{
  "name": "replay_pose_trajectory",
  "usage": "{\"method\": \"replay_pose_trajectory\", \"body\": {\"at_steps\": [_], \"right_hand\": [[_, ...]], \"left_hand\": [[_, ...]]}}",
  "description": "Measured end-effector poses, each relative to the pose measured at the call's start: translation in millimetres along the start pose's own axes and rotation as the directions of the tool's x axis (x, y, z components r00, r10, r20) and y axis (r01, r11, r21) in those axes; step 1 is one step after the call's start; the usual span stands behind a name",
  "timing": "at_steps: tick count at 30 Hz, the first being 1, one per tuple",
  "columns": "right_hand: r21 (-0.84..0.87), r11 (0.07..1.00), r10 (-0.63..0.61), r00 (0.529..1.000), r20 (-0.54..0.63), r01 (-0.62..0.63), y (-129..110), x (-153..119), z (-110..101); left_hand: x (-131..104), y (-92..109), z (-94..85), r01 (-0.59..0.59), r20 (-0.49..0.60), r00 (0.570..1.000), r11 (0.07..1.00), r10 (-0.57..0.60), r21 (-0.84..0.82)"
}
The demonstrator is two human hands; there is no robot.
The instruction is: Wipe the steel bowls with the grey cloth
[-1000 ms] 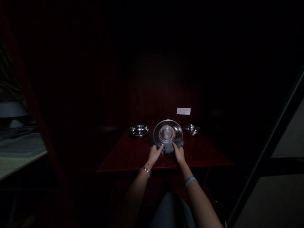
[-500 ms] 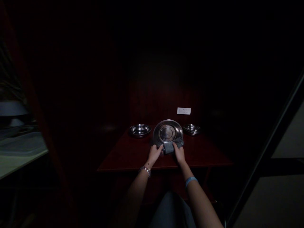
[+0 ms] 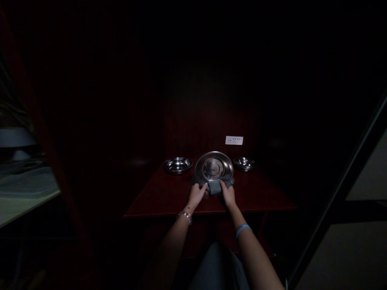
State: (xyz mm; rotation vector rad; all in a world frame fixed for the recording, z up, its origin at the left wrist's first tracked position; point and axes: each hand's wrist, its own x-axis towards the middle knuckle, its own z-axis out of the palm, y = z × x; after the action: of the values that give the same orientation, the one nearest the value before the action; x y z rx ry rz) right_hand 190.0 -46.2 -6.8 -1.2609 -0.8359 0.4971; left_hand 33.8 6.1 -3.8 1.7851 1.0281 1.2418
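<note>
A round stainless steel dish [image 3: 213,168] is tilted up on its edge above the table, its wide face turned toward me. My left hand [image 3: 198,192] grips its lower left rim, thumb on the near side. At the lower right rim, my right hand [image 3: 227,193] is closed on a grey cloth [image 3: 215,187], which lies against the metal and spans the space between both hands. The fingers behind the dish and cloth are hidden.
On the dark red table [image 3: 151,204], a steel dish [image 3: 178,165] sits to the left and stacked steel dishes [image 3: 244,164] to the right. A white socket panel [image 3: 234,140] is on the back wall. A pale shelf [image 3: 27,201] stands at the far left.
Both hands, the dish and the cloth hold nearly the same position. Only a very slight shift of the view shows.
</note>
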Motion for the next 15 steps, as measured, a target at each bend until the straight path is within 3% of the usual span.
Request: {"method": "replay_pose_trajectory", "body": {"at_steps": [15], "right_hand": [[0.009, 0.999, -0.035, 0.999, 0.023, 0.035, 3.3, 1.7, 0.8]], "left_hand": [[-2.4, 7.1, -0.3, 0.038, -0.035, 0.998, 0.993, -0.043, -0.113]]}}
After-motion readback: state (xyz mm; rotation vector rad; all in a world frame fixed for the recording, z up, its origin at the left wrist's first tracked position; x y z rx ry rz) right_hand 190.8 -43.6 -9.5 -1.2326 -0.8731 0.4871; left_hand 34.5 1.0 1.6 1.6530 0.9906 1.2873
